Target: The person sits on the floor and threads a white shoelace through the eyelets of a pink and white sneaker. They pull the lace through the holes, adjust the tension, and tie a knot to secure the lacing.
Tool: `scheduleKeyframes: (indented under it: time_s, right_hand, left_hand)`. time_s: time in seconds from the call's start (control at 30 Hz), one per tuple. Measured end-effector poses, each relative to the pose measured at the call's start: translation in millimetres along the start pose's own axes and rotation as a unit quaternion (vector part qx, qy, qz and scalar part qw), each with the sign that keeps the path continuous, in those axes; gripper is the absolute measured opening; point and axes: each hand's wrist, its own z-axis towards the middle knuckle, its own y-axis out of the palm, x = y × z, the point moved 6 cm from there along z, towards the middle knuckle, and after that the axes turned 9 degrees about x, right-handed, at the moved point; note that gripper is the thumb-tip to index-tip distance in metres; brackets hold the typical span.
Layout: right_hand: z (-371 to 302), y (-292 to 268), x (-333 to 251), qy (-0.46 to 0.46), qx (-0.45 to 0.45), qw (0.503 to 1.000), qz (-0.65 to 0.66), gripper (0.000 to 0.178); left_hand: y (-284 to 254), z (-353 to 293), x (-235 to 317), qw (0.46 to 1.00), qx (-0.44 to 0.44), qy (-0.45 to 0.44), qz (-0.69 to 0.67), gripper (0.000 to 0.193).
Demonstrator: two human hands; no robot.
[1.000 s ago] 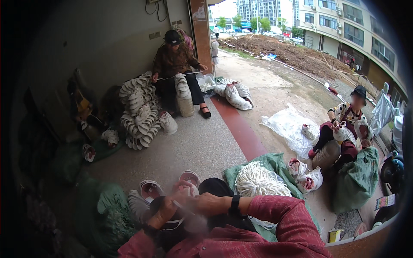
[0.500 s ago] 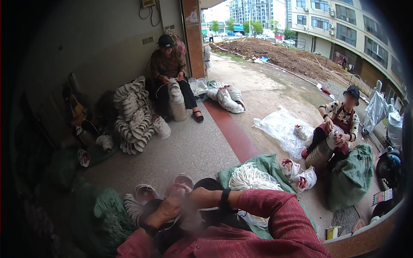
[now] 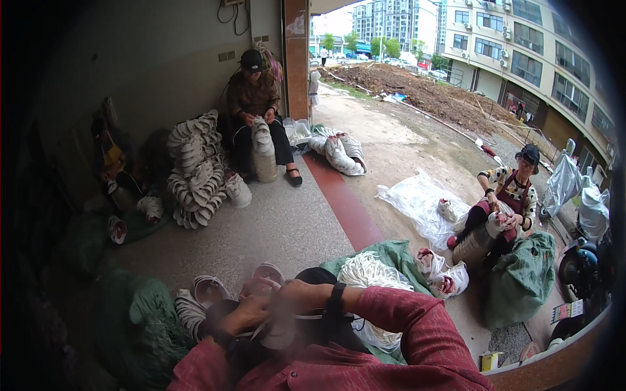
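My left hand [image 3: 249, 313] and my right hand [image 3: 297, 297] meet over my lap, fingers closed, at a white shoe upper [image 3: 279, 335] with a pinkish lining. A smear on the picture blurs this spot. A thin white shoelace [image 3: 259, 330] runs out below my left fingers. What my right fingers pinch is hidden. The upper's open collar [image 3: 267, 272] points away from me. Just left of it, a row of nested white shoe uppers [image 3: 190, 313] lies by my leg. Right of my knee, a big bundle of white laces [image 3: 375, 270] rests on a green woven sack [image 3: 399, 253].
Two seated people [image 3: 255, 98] [image 3: 515, 189] handle similar uppers. Stacked uppers [image 3: 195, 169] stand by the wall. Filled green sacks [image 3: 521, 280] [image 3: 153, 319] flank me. Bundled uppers [image 3: 450, 280] and clear plastic sheeting [image 3: 417, 202] lie on the ground at right.
The view has shifted slightly, so the surroundings sit a little further left. Both my hands stay together at the upper. The person at right has lowered a hand toward their shoe upper.
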Motion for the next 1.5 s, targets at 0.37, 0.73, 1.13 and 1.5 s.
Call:
scheduleKeyframes:
  time_s: [0.37, 0.73, 1.13, 1.5]
  right_hand:
    - [-16, 11, 11, 0.053, 0.069, 0.992, 0.091, 0.022]
    - [-11, 29, 3, 0.141, 0.208, 0.841, 0.480, 0.027]
    - [-28, 28, 1, 0.349, 0.170, 0.573, 0.722, 0.027]
    - [-5, -37, -37, 0.132, 0.226, 0.867, 0.423, 0.021]
  left_hand:
    - [-49, -27, 38, 0.951, 0.282, 0.125, 0.038, 0.011]
    - [-19, -47, 31, 0.924, 0.234, 0.024, -0.302, 0.019]
    - [-12, -79, 30, 0.910, 0.123, 0.001, -0.396, 0.038]
    - [27, -72, 90, 0.945, -0.012, 0.247, 0.213, 0.027]
